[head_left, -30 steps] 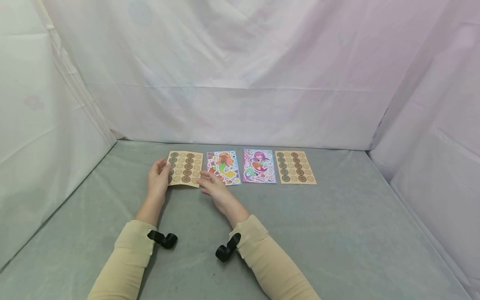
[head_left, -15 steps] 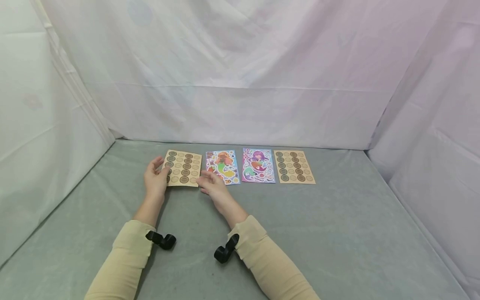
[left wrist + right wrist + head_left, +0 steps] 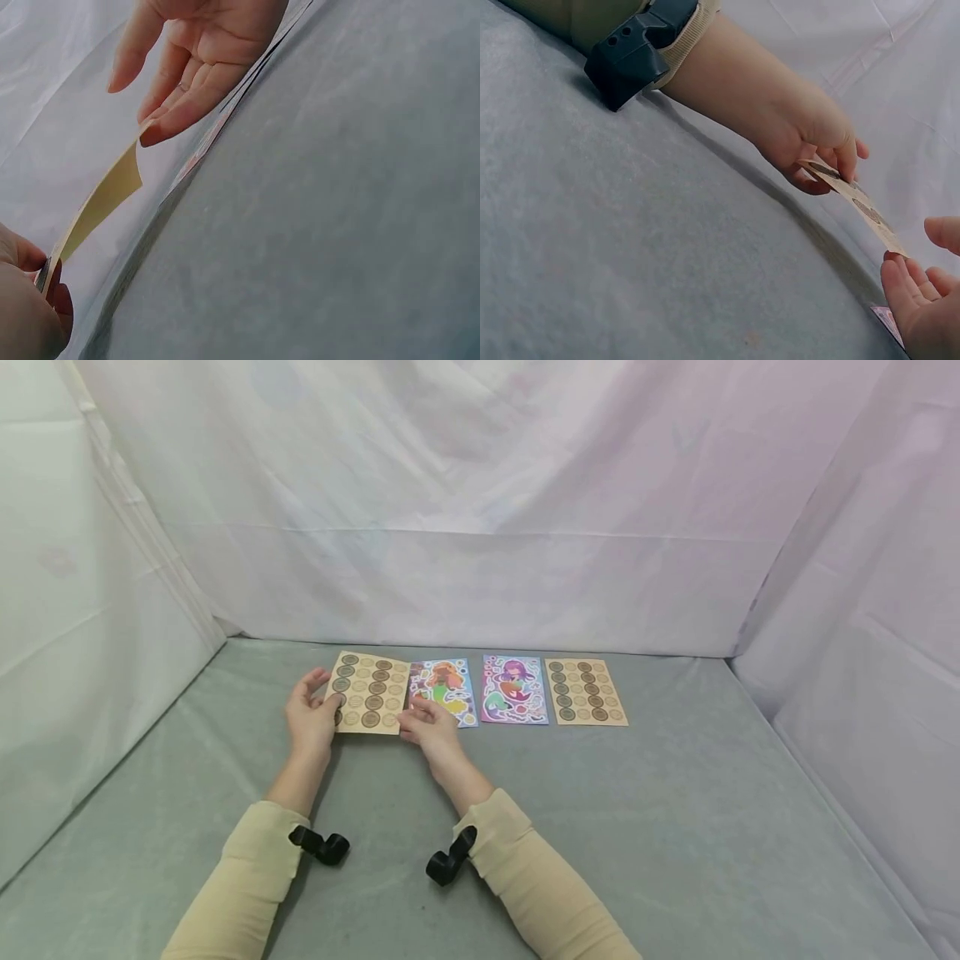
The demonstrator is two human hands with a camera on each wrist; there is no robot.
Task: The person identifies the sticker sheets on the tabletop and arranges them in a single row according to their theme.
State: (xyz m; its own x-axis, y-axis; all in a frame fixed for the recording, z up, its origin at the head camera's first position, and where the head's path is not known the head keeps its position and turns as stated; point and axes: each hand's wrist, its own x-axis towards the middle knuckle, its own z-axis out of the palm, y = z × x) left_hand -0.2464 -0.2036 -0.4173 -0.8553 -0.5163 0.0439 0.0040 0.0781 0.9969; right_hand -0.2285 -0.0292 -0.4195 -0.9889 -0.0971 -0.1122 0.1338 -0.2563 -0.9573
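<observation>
A tan sticker sheet (image 3: 371, 693) with rows of dark and pale round stickers is held raised off the table in the head view. My left hand (image 3: 311, 710) pinches its left edge, thumb on top and fingers beneath. At the opposite edge, the fingertips of my right hand (image 3: 437, 733) touch the sheet from below. In the right wrist view the thumb (image 3: 943, 231) of that hand stands apart from the paper. The sheet bows between both hands, and its plain underside (image 3: 109, 196) shows in the left wrist view.
A blue-edged mermaid sticker sheet (image 3: 453, 681), a pink-purple mermaid sheet (image 3: 515, 691) and another tan round-sticker sheet (image 3: 587, 693) lie in a row on the grey cloth-covered table (image 3: 675, 827). A white curtain (image 3: 480, 485) stands behind.
The tan sheet has risen and tilted up, its right corner now overlapping the blue mermaid sheet in view. My left hand grips its edge, and my right fingertips have come under the other edge.
</observation>
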